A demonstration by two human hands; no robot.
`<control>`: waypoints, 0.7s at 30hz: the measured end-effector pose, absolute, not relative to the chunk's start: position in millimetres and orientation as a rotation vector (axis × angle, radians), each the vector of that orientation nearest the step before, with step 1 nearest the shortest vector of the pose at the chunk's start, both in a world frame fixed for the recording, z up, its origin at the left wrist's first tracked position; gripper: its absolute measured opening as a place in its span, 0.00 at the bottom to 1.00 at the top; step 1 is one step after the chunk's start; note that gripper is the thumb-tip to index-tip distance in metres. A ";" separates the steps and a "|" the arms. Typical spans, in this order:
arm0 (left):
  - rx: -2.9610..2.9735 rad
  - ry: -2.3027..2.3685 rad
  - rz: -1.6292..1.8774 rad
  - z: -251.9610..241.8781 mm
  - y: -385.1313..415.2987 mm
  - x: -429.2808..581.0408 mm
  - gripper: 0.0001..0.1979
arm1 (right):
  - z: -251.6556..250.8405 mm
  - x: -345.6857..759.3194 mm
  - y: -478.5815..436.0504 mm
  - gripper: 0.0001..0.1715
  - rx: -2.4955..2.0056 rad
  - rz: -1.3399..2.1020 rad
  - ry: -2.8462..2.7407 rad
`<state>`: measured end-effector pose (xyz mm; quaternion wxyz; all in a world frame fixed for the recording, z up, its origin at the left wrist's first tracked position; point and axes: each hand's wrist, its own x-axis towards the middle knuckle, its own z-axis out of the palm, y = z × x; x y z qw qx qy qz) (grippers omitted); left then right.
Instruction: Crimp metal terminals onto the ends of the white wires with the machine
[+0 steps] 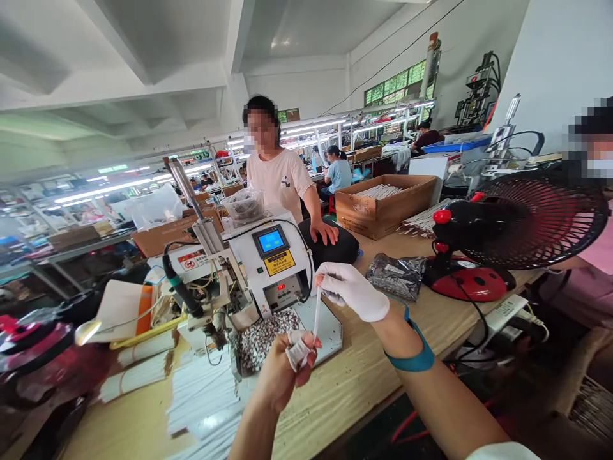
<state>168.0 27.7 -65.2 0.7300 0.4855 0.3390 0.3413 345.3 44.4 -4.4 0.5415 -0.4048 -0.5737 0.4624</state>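
Well, left of the benchtop machine (272, 268) with its small blue screen, paper-banded bundles of white strips (136, 367) lie on the wooden workbench (335, 409), and a loose sheaf of white strips (204, 412) spreads toward the front of the machine. Just in front of the machine, the left hand (280, 377), its fingers wrapped in white cloth, closes on the lower end of a thin white strip (316, 316). The right hand (352, 291), in a white fabric glove, pinches the strip's upper end, so both hands hold it upright in the air above a metal plate heaped with mottled small pieces (263, 338). The strip looks light, slim and slightly flexible, probably easy to bend or lose, so the fingertips at its two ends seem the surest hold. Right of the machine, a co-worker's hand (325, 233) rests on a black cushion (335, 250), and a silver bag of dark parts (395, 276) lies near the gloved hand. Farther right, a cardboard box of white strips (383, 204) sits behind the bag, and a red-and-black desk fan (527, 220) stands at the bench edge, clear of the hands, with its cord running along the bench.
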 end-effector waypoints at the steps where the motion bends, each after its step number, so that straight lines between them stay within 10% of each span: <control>1: 1.083 0.743 0.751 -65.3 26.6 168.2 0.23 | -4.1 344.9 44.1 0.12 -0.965 1.098 -1.366; 21: 1.247 0.848 0.961 -67.7 21.8 178.8 0.22 | -24.8 340.0 48.3 0.23 -0.926 1.098 -1.422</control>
